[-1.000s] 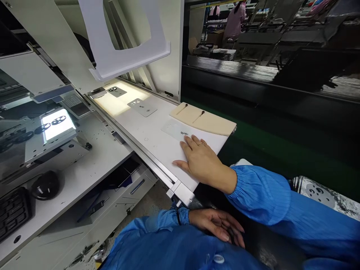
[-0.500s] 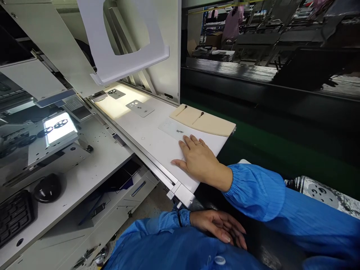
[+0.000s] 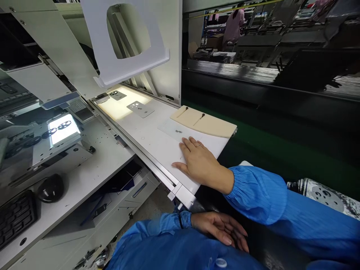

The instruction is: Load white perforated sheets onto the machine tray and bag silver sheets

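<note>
On my feed, a thin translucent rectangular sheet [image 3: 171, 129] lies on the smooth white bed [image 3: 154, 150]; a cream, curve-edged guide [image 3: 205, 123] stands just right of it, a grey plate [image 3: 140, 109] with round holes farther off; my right hand [image 3: 199, 161] rests flat, fingers spread, at the sheet's near end; my left hand [image 3: 219, 228] hangs relaxed, released.

White strip surface [image 3: 160, 154], mid-frame: clear sheet [image 3: 171, 129] at centre; grey panel [image 3: 140, 110] upper left of centre; second panel [image 3: 120, 96] beyond (on lit patch [image 3: 114, 108]); cream plate [image 3: 213, 126] right of centre
</note>
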`<state>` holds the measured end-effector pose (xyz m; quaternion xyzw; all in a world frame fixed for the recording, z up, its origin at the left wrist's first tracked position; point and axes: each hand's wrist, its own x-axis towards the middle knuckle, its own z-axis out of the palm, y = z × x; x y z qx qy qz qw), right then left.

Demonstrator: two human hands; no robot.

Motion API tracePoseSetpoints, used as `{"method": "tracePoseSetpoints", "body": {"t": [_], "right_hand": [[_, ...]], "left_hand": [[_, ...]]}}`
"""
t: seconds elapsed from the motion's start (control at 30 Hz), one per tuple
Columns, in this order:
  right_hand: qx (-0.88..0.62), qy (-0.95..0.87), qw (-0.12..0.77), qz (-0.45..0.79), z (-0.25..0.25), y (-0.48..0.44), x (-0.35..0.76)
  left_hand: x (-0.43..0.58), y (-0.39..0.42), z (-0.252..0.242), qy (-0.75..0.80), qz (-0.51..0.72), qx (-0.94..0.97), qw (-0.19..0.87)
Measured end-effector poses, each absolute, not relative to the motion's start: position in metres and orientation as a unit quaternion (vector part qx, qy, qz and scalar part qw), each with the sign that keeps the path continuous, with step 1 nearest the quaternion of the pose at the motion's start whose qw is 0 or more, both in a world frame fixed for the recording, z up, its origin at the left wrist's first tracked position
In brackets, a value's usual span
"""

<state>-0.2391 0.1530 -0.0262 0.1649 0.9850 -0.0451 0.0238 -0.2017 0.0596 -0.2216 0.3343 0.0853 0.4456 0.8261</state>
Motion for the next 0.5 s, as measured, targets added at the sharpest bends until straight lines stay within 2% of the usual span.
{"method": "tracePoseSetpoints", "body": {"t": [0.23, 0.5], "right_hand": [[0.171, 0.984, 0.024, -0.049, -0.025, 0.152, -0.240], [0.078, 0.988, -0.132, -0.022, -0.023, 0.151, -0.188]], "left_hand": [[-0.201, 0.059, -0.227, 0.108, 0.441, 0.351, 0.819], [-0.202, 0.065, -0.226, 0.135, 0.412, 0.361, 0.826]]}}
